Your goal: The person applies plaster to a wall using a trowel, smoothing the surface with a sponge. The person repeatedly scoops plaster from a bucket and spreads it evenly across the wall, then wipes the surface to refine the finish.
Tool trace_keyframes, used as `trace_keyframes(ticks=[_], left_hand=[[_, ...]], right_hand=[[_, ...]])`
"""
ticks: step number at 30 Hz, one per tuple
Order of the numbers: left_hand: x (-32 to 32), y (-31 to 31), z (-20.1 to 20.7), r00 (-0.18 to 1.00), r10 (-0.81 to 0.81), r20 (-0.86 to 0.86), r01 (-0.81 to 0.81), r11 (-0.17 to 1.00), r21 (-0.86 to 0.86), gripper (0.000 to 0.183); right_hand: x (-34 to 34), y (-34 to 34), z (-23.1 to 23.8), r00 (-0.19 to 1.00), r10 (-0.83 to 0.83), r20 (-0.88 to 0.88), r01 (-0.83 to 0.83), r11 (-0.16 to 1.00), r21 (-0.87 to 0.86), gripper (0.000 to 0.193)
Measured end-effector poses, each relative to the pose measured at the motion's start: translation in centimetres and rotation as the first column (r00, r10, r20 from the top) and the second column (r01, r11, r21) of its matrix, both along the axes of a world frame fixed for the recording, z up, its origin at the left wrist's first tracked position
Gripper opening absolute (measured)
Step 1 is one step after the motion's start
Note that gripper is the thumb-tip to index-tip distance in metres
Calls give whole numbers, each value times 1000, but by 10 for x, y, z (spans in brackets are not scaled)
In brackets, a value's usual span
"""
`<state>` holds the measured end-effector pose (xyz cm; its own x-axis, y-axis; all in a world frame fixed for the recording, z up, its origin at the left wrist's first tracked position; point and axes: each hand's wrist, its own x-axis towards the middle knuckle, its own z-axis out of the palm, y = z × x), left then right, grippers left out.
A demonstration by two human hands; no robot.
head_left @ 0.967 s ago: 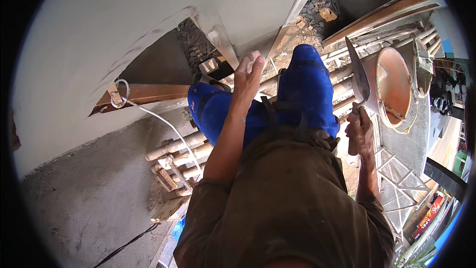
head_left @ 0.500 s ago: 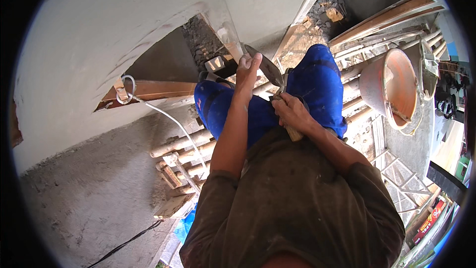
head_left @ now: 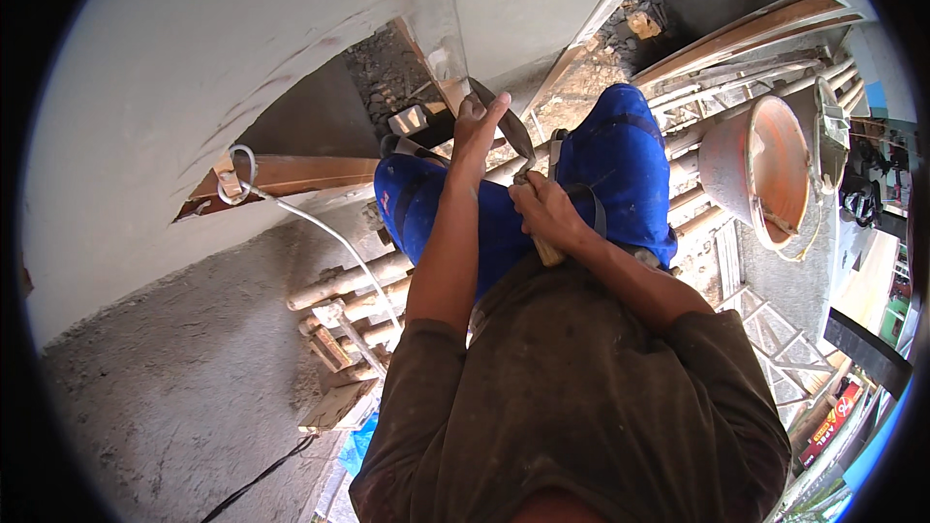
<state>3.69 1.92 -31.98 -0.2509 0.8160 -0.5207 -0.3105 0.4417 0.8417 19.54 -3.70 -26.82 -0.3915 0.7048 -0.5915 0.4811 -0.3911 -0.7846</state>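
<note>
My right hand (head_left: 552,213) is wrapped round the wooden handle of a trowel (head_left: 519,138), in front of my body. Its dark metal blade points up and to the left. Against the blade's left edge is my left hand (head_left: 475,136), thumb raised and fingers partly stretched; some fingertips are hidden. Both hands are above my lap, between my knees in blue trousers (head_left: 616,150).
An orange-grey mortar-stained bucket (head_left: 727,169) stands on the right on bamboo poles (head_left: 699,223). A pale plastered wall (head_left: 291,19) with angular openings lies ahead. On the left a white hose (head_left: 329,230) hangs from a timber frame (head_left: 291,174) over rough grey wall.
The trowel and my right hand have shifted slightly left. My left hand has moved a little down and left along the blade, and its thumb sticks out more.
</note>
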Motion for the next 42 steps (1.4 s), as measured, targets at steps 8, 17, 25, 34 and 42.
trace_keyframes(ticks=[8,17,25,34,42], left_hand=[[0,1,6,999,10,31,-11,999,31,98],[-1,3,4,1000,19,-17,-19,1000,23,92],[2,2,20,999,42,-26,-41,998,36,88],[3,1,32,998,50,-26,-48,997,57,91],[5,2,46,996,75,-38,-72,995,66,91]], right_hand=[[-2,2,2,1000,23,4,-23,1000,1,41],[-3,4,8,1000,20,-20,-20,1000,2,44],[-3,3,21,1000,12,-23,-12,1000,-6,42],[-3,4,41,1000,22,-15,-23,1000,-8,38],[0,4,61,1000,13,-18,-14,1000,-20,32]])
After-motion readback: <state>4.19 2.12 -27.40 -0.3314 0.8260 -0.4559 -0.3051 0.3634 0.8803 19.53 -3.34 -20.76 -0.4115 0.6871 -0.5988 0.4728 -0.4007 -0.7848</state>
